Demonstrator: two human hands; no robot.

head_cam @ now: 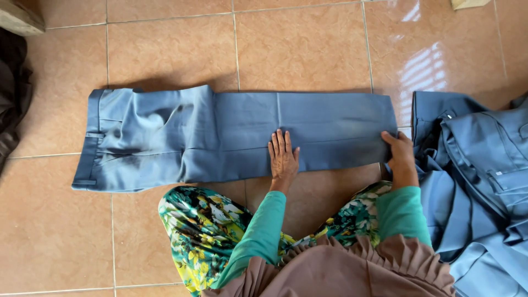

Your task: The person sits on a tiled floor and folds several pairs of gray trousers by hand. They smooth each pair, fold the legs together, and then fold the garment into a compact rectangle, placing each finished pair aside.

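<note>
Left hand (283, 157) lies flat, fingers spread, palm down on grey-blue cloth trousers (231, 135), gripping nothing. Right hand (400, 157), at 3 o'clock from it, pinches the hem end. Trousers lie lengthwise on tan tiled floor (302, 44), waistband at 9 o'clock. Heap of matching grey-blue garments (478, 165) at 3 o'clock.

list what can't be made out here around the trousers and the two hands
Head view only:
- Right hand: fingertips curl around the hem of the blue trousers, hidden by the cloth.
- Left hand: palm hidden, pressed flat on the trousers.
- Pile of blue garments: cut off by the right edge.
- Dark cloth: cut off by the left edge.
</note>
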